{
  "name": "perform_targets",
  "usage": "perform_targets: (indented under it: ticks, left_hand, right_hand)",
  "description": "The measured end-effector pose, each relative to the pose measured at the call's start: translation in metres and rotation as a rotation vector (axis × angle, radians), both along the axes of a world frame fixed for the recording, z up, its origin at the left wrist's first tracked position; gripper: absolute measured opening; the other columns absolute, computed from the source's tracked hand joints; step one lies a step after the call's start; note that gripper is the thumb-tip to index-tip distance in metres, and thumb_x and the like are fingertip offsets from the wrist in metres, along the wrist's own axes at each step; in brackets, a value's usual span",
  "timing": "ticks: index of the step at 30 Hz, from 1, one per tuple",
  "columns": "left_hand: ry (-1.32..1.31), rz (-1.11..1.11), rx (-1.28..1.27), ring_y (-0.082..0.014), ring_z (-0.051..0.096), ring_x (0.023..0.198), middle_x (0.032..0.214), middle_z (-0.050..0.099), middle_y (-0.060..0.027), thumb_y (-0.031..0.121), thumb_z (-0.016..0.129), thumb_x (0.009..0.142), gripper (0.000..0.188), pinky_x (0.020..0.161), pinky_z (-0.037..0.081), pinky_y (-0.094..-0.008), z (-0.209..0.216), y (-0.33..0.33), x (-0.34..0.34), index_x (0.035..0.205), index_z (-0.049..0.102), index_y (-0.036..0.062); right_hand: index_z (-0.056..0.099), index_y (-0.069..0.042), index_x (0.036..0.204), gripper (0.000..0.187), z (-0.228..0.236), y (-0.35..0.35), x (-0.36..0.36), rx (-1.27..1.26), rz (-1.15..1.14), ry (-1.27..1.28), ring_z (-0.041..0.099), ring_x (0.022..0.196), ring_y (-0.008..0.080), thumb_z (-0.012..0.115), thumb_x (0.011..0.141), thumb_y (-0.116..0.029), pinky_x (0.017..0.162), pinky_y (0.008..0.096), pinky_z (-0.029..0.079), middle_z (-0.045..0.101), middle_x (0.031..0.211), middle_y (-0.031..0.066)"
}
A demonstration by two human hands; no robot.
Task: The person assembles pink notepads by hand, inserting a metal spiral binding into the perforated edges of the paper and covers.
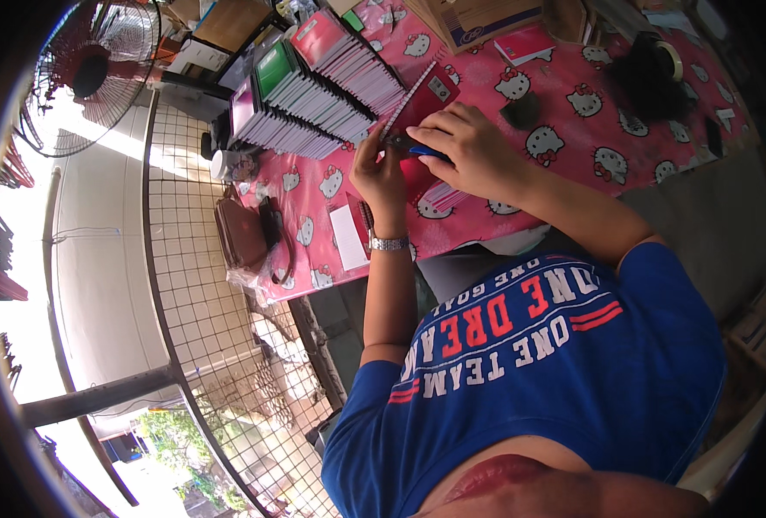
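My right hand (478,154) is closed around blue-handled pliers (428,153), whose dark jaws reach toward the left. They meet the near end of a spiral binding on a dark red notebook (430,93), which lies slanted on the table. At that same corner, the fingers of my left hand (378,180) are bent and pinched on the notebook's bound edge. The exact spot between the fingertips is too small to make out. Below my right hand lie some pink-edged sheets or booklets (445,197). A small white-paged notebook (348,235) rests beside my left wrist.
Several tall stacks of spiral notebooks (314,99) stand at the back left of the pink patterned table (452,231). A brown bag (243,235) sits at the left edge, a cardboard box (478,22) at the back. A tape roll (669,60) lies right; a fan (89,73) stands far left.
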State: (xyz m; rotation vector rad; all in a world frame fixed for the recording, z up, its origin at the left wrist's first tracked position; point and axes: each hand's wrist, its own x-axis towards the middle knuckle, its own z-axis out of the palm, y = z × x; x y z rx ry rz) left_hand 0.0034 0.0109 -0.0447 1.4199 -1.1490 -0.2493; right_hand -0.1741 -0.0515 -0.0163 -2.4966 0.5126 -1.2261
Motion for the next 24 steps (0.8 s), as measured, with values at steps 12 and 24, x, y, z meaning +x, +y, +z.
perform_targets:
  ticks: [12, 24]
  left_hand:
    - [0.230, 0.474, -0.221, -0.0163, 0.064, 0.083, 0.103, 0.062, -0.0136, 0.000, 0.060, 0.094, 0.023, 0.058, 0.066, -0.0333, -0.024, 0.082, 0.018, 0.116, 0.055, -0.0059]
    - [0.197, 0.719, 0.075, -0.0168, 0.062, 0.073, 0.103, 0.062, -0.0130, 0.002, 0.064, 0.091, 0.022, 0.052, 0.061, -0.0281, -0.063, 0.177, 0.064, 0.111, 0.057, -0.0033]
  right_hand:
    - [0.061, -0.006, 0.122, 0.033, 0.007, -0.008, -0.041, 0.475, 0.126, -0.123, 0.061, 0.100, 0.0253, 0.064, 0.093, -0.022, 0.089, 0.0363, 0.047, 0.061, 0.106, 0.0118]
    - [0.054, -0.011, 0.128, 0.048, -0.173, -0.034, -0.112, 0.270, -0.414, 0.584, 0.049, 0.122, 0.0367, 0.068, 0.086, -0.028, 0.098, 0.0509, 0.044, 0.051, 0.130, 0.0132]
